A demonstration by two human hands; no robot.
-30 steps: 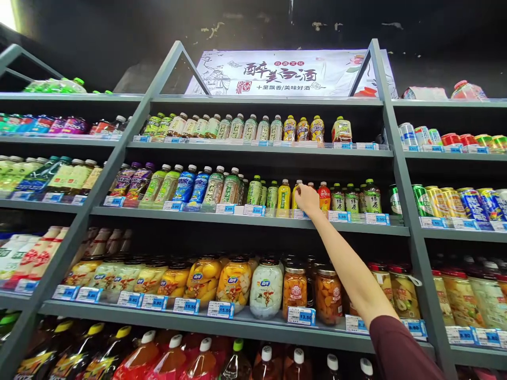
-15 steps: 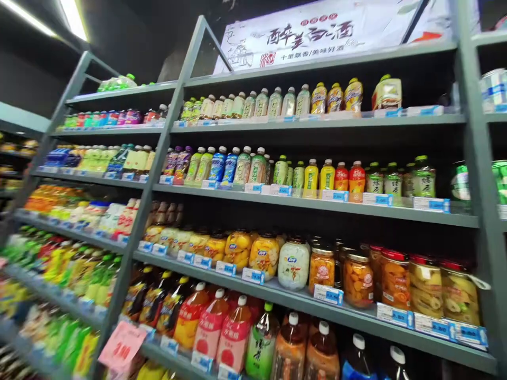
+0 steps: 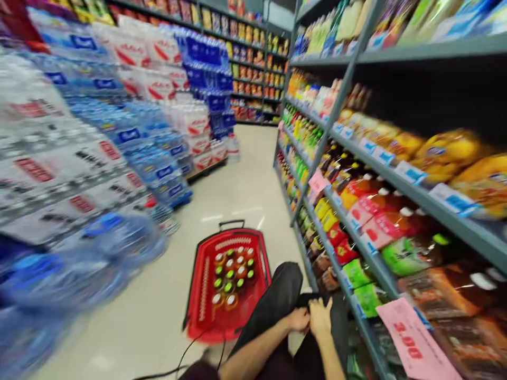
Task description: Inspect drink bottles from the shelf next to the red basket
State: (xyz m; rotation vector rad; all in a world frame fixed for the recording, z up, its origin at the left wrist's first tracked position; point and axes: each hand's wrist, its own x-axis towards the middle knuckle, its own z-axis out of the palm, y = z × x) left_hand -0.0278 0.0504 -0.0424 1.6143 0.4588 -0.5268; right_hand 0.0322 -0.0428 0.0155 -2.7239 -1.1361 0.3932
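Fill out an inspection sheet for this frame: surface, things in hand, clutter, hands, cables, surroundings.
Surface: pale glossy aisle floor.
Things in hand: red basket on the floor, with upright bottles showing their caps. Whether the hands hold anything cannot be told through the blur.
Clutter: pink price tag hanging off a low shelf.
Hands: left hand and right hand close together over dark trousers.
Cables: a thin dark cord crosses the floor by the basket.
Surroundings: stacked water packs on the left, drink shelves on the right.
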